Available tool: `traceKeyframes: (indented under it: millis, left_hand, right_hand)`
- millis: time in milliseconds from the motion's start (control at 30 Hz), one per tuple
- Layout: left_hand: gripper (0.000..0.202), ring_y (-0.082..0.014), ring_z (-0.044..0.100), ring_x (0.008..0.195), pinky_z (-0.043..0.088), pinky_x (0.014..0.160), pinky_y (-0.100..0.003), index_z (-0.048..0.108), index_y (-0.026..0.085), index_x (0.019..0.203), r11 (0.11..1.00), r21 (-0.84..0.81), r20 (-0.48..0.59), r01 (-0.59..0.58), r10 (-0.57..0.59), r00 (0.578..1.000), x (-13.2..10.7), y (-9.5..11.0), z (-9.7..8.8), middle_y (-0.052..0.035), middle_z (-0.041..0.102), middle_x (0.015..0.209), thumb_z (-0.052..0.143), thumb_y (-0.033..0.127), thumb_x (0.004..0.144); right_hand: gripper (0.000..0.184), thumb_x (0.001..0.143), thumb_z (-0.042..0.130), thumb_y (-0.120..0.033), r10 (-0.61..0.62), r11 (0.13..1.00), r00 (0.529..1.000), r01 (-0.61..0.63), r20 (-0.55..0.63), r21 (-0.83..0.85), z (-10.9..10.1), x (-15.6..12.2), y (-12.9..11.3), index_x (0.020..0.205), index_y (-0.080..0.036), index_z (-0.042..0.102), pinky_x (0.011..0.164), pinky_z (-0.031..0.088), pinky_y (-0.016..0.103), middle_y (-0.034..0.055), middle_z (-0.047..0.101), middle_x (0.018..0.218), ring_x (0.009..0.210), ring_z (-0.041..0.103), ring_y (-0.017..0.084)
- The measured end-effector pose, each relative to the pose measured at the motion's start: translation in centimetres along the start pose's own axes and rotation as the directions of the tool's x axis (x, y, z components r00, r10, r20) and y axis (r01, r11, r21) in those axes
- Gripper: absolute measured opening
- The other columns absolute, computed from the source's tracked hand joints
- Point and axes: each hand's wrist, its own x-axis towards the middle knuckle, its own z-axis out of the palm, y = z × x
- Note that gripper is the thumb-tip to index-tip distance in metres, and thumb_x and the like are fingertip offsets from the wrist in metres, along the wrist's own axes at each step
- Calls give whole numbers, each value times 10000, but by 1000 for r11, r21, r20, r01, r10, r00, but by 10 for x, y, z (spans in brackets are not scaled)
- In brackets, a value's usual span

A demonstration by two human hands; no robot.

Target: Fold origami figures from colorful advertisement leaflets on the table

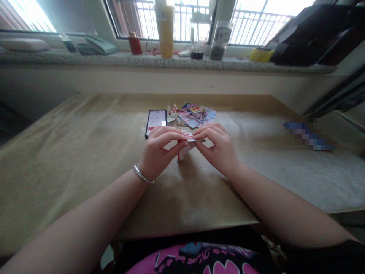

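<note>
Between both hands, above the table, is a folded piece of printed paper (186,150), white with red markings. My left hand (162,146) pinches its left side between thumb and fingers; a silver bangle circles that wrist. On the paper's right side my right hand (215,142) is closed in a similar pinch. One flap of the paper hangs down below the fingers. Just beyond the hands lie a small folded paper piece (172,112) with red print and a loose pile of colourful printed sheets (196,114).
A phone (156,118) showing a running timer lies beyond my left hand on the tan-covered table (85,160). Far right is a blurred bluish strip (309,136). The stone windowsill (99,59) holds a red jar (134,43), a tall yellow container (167,32) and a black bag (310,36).
</note>
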Motion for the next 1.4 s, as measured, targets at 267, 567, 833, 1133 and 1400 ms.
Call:
traceKeyframes:
  millis: [267,567,833,1133,1400]
  left_hand:
    - [44,-134,632,808,510,776,-297,654,192,806,1000,21,-28,7,-7,1000,1,2,-3,-20,686,842,665,235,802]
    - [22,-125,645,818,525,797,-289,641,186,799,999,-34,-18,-15,14,1000,2,1,-3,-20,695,854,643,199,818]
    - [17,-127,638,837,513,790,-278,629,178,820,999,-36,-4,-20,20,1000,2,-7,-3,-26,682,869,636,163,815]
    - [56,-153,627,835,500,798,-318,595,183,832,997,80,79,9,-16,997,1,-16,-4,-30,683,865,578,231,854]
    - [38,-151,628,831,500,814,-329,598,187,815,998,61,85,-15,10,996,2,-16,-5,-23,689,845,581,206,843]
  right_hand:
    - [46,823,606,-198,-15,1000,999,14,-39,-18,-5,3,-1,807,-238,621,830,474,362,7,686,846,865,611,166]
    - [31,828,612,-220,-62,998,992,60,-111,-22,-12,5,-1,814,-248,610,845,475,378,4,687,860,885,613,174]
    - [27,835,598,-244,-78,992,994,70,-71,-101,-13,7,4,854,-244,617,886,452,392,20,689,930,942,603,185]
    - [57,820,587,-188,-142,988,989,144,31,-58,-11,5,6,826,-241,606,920,451,386,-6,711,944,994,584,184]
    - [42,827,593,-216,-74,997,997,74,10,-8,-8,4,6,806,-251,603,911,454,408,-6,715,900,959,608,190]
